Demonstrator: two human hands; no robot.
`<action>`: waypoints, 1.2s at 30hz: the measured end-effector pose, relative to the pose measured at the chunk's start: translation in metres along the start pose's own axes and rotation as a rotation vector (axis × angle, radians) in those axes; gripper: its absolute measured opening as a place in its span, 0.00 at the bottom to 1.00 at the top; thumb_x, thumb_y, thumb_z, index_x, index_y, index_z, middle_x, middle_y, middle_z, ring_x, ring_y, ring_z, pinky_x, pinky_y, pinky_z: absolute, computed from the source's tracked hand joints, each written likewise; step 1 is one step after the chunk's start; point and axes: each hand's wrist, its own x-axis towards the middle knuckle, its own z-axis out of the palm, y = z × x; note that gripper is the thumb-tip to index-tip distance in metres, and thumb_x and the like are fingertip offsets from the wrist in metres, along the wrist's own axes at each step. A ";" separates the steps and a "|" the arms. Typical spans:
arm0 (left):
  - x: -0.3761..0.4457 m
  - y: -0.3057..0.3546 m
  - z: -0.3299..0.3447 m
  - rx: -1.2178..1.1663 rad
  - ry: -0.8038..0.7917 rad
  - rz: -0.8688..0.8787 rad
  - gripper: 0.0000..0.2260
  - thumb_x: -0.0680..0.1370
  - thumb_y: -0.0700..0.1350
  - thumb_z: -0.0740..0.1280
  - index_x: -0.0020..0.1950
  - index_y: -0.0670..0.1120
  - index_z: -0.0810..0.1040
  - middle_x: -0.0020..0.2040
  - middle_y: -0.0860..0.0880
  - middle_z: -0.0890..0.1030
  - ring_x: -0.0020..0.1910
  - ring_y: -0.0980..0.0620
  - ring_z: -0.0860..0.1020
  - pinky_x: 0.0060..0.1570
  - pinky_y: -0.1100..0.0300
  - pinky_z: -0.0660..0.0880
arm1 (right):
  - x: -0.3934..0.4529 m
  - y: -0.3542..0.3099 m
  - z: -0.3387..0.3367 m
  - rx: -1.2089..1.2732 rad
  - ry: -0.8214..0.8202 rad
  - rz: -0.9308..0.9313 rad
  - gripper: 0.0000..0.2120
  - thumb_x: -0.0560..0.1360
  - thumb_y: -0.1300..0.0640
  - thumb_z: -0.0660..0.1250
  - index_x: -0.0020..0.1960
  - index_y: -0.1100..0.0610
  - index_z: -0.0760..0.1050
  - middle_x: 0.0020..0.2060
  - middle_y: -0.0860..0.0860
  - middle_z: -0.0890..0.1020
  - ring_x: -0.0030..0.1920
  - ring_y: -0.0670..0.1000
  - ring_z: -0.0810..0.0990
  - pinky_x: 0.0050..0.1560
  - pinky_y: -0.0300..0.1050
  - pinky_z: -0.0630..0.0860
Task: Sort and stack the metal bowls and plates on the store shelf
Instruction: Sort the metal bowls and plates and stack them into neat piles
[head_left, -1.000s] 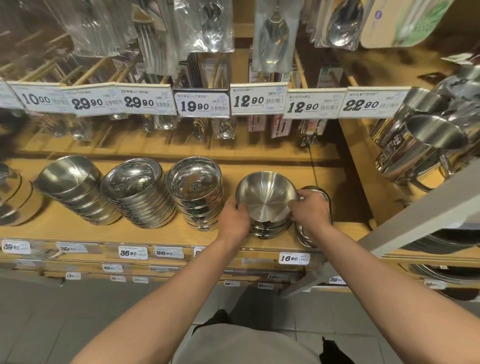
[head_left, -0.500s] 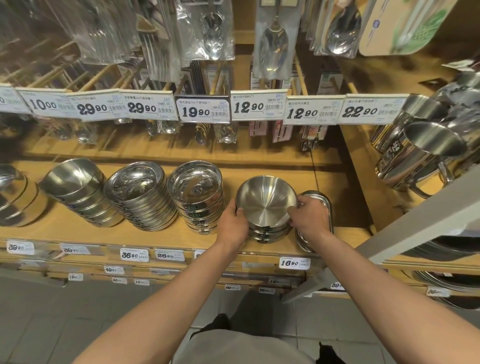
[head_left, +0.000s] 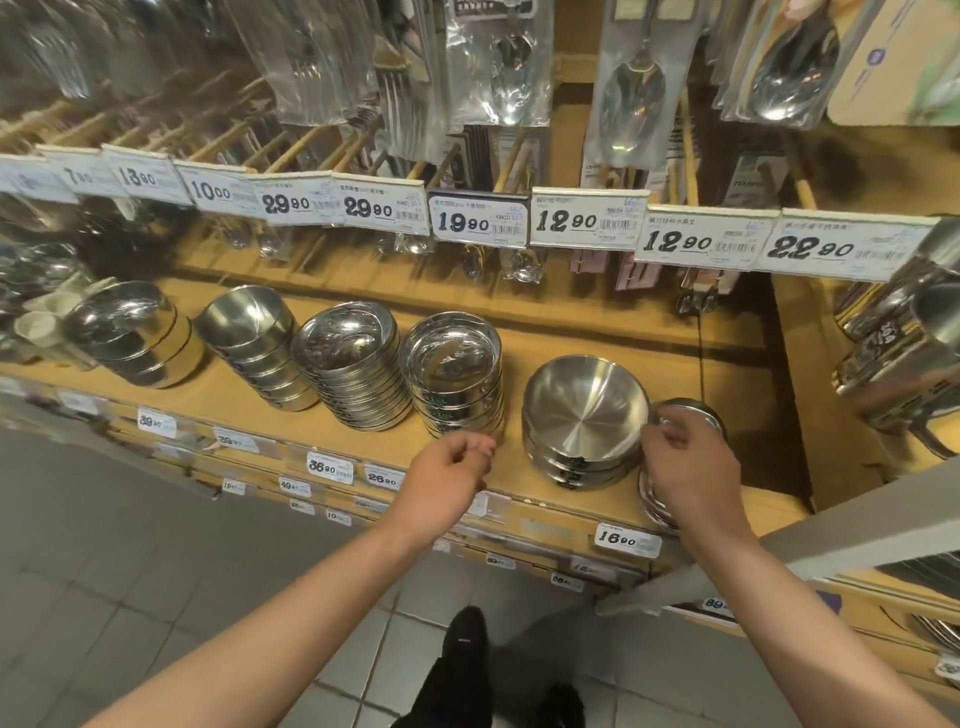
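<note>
Stacked shiny steel bowls (head_left: 584, 415) sit on the wooden store shelf (head_left: 571, 332), top bowl tilted toward the camera, brushed inside showing. Right hand (head_left: 693, 467) just right of the stack, fingers loosely curled near the top bowl's rim, over a low pile of oblong metal plates (head_left: 655, 506); contact with either unclear, nothing visibly gripped. Left hand (head_left: 451, 465) loosely curled, holding nothing, apart from the bowl stack, in front of a stack of lidded round steel bowls (head_left: 457, 371). Further left: flat steel dishes (head_left: 353, 366), deeper bowls (head_left: 254, 340). White price tags (head_left: 480, 221) above, packaged spoons (head_left: 498, 62) hanging. Grey tiled floor (head_left: 130, 545) below.
</note>
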 end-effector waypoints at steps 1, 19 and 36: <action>-0.006 -0.001 -0.012 -0.017 0.025 -0.010 0.09 0.83 0.41 0.63 0.51 0.49 0.82 0.46 0.50 0.82 0.47 0.51 0.80 0.56 0.49 0.79 | -0.004 -0.004 0.001 0.030 -0.003 -0.015 0.16 0.80 0.53 0.65 0.66 0.55 0.76 0.49 0.45 0.79 0.46 0.41 0.75 0.41 0.30 0.64; -0.093 -0.025 -0.293 -0.436 0.376 -0.123 0.07 0.82 0.41 0.65 0.56 0.42 0.81 0.48 0.46 0.83 0.45 0.51 0.80 0.51 0.56 0.78 | -0.102 -0.134 0.135 0.300 -0.514 -0.034 0.07 0.81 0.48 0.65 0.54 0.46 0.81 0.44 0.43 0.87 0.47 0.44 0.85 0.48 0.45 0.82; -0.070 -0.106 -0.480 -0.523 0.369 -0.196 0.04 0.83 0.41 0.64 0.50 0.43 0.77 0.40 0.46 0.77 0.40 0.51 0.75 0.51 0.55 0.76 | -0.179 -0.239 0.340 0.389 -0.576 0.219 0.10 0.81 0.50 0.65 0.56 0.54 0.80 0.52 0.54 0.85 0.51 0.52 0.85 0.40 0.42 0.83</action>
